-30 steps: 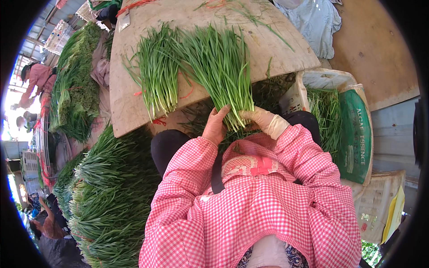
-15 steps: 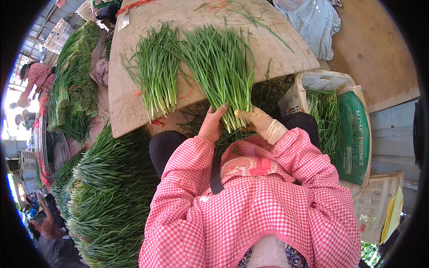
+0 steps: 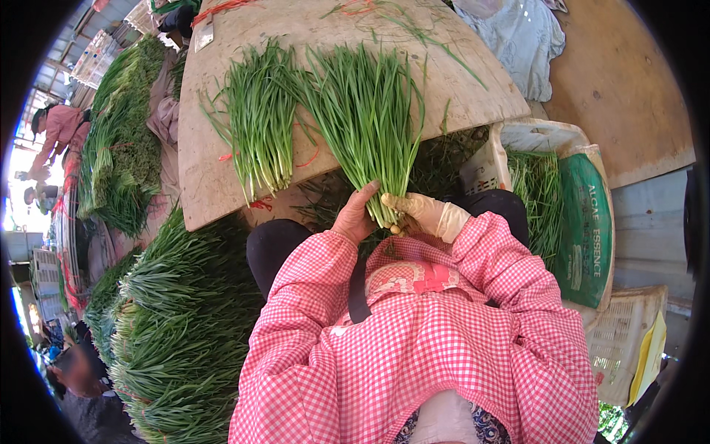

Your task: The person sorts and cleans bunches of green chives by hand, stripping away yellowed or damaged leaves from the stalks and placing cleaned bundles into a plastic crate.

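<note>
1. The fanned bunch of long green chive-like leaves (image 3: 370, 118) lies on the near edge of the pale, worn wooden worktop (image 3: 473, 89), tips spreading far, cut ends gathered at the person's lap.
2. The bare left hand (image 3: 357, 216) wraps the stem ends from the left side, its grip closed around the bunch's base.
3. The right hand (image 3: 414, 211), in a cream-coloured glove, meets the same stem ends from the right; its grip is also closed on the bunch, thumb and fingers pinching the base just beside the left hand.
4. A second, similar green bunch (image 3: 259, 126) rests on the worktop just to the left, touching the first at the leaves; thin red ties (image 3: 260, 204) show by its near end and under it, so it looks already bundled.
5. As a judgement: the held bunch is gathered and evened but shows no tie that I can see, so binding seems left to do.
6. A large heap of loose green leaves (image 3: 177, 325) fills the near left, and more stand in a white and green woven sack (image 3: 592, 222) on the right, so much of the sorting appears unfinished.
7. Far left, another person in a pink top (image 3: 63, 129) bends over further green heaps (image 3: 122, 133).
</note>
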A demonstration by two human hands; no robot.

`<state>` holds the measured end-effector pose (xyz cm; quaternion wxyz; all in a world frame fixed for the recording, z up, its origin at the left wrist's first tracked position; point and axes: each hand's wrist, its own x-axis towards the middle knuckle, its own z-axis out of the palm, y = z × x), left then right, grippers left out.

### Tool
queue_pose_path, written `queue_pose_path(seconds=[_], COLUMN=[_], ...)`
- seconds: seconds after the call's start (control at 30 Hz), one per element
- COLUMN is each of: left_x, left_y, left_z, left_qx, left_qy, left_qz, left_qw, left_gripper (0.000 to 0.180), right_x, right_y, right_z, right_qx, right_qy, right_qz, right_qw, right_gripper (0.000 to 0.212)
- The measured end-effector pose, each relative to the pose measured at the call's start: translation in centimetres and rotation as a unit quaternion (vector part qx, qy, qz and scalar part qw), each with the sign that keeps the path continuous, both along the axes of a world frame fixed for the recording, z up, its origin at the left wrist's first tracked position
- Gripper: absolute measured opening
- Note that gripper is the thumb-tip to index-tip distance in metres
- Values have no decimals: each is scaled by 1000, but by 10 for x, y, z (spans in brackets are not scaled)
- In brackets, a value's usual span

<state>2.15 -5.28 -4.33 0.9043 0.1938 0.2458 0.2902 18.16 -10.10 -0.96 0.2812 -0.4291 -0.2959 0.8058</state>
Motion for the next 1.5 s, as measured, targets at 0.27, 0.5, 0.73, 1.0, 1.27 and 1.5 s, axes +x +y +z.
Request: queue_pose_path(seconds=[0.27, 0.5, 0.73, 1.0, 1.27, 1.5], left_x=[-3, 0, 15, 26, 7, 16], left_y=[-5, -3, -11, -33, -10, 10], left_z=[10, 23, 15, -15, 25, 31], left_qx=[-20, 105, 151, 361, 378, 280], left_qy=[-70, 36, 159, 253, 316, 239], left_qz=[-88, -21, 10, -5, -230, -30], left_qw=[993, 994, 976, 897, 839, 929], left_gripper=[53, 43, 42, 86, 86, 72], right_x=[2, 8, 14, -8, -6, -10], right_y=[-8, -11, -1, -3, -8, -4], right_z=[-3, 9, 1, -18, -23, -21], right_qx=[-43, -21, 199, 134, 51, 176], right_qy=[24, -122, -141, -70, 2, -95], right_qz=[114, 254, -14, -149, -273, -254], right_qw=[992, 959, 970, 977, 961, 946], right_gripper=[70, 84, 76, 70, 50, 54])
